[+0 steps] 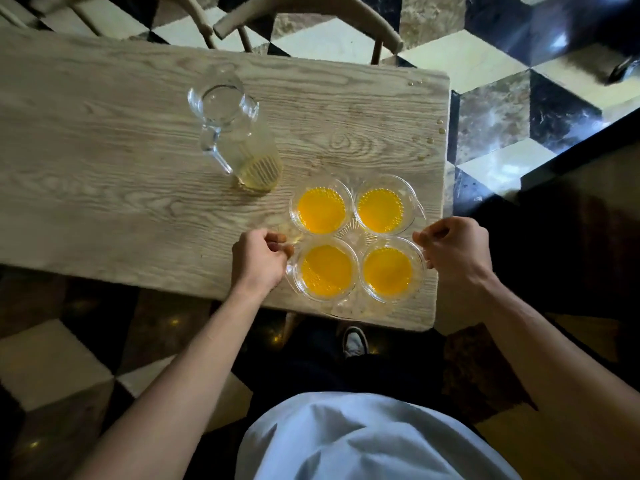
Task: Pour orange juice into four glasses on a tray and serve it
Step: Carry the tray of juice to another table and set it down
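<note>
Glasses (356, 239), four, all full of juice, stand on a clear tray (349, 308) at the table's (104, 140) near right corner. Left hand (261, 259) and right hand (457, 249) clamp opposite tray edges, likely to lift it level. Jug (235, 133), nearly empty, stands just behind.
</note>
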A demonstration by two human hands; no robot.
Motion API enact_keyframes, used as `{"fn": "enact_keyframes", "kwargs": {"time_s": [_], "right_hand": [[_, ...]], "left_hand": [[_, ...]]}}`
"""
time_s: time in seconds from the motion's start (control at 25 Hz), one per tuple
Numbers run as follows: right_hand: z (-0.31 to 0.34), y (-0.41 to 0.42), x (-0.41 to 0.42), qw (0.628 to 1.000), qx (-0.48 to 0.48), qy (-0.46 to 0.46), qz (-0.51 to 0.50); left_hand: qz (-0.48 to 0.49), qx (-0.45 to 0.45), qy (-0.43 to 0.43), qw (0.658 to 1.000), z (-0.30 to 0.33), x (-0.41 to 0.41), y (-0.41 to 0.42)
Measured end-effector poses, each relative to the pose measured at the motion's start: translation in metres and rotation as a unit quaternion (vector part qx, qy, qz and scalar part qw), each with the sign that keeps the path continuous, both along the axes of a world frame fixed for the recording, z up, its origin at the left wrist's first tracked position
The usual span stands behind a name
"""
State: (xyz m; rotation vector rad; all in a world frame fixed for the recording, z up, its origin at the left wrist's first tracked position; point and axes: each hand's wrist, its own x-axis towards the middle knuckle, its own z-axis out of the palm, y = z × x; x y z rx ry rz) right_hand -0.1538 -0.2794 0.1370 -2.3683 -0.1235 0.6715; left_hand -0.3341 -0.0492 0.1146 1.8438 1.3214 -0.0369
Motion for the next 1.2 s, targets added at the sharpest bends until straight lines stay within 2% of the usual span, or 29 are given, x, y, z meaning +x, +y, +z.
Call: {"fn": "enact_keyframes", "kwargs": {"time_s": [0.32,0.4,0.64,1.12,1.2], "right_hand": [[0.01,0.034,-0.027,0.983,-0.019,-0.024,0.181],[0.011,0.049,-0.042,0.976,-0.022,-0.019,0.214],[0.015,0.111,-0.109,0.939,-0.015,-0.011,0.344],[0.007,0.245,-0.268,0.881,-0.014,-0.029,0.471],[0.007,0.264,-0.292,0.874,-0.015,-0.036,0.485]], "left_hand": [[0.178,-0.007,-0.029,0.984,0.005,-0.094,-0.041],[0.21,0.0,-0.013,0.978,0.008,-0.122,-0.047],[0.338,0.017,0.0,0.941,0.023,-0.21,-0.059],[0.484,0.009,-0.006,0.875,0.024,-0.381,-0.018],[0.486,0.015,-0.01,0.874,0.024,-0.403,-0.005]]}}
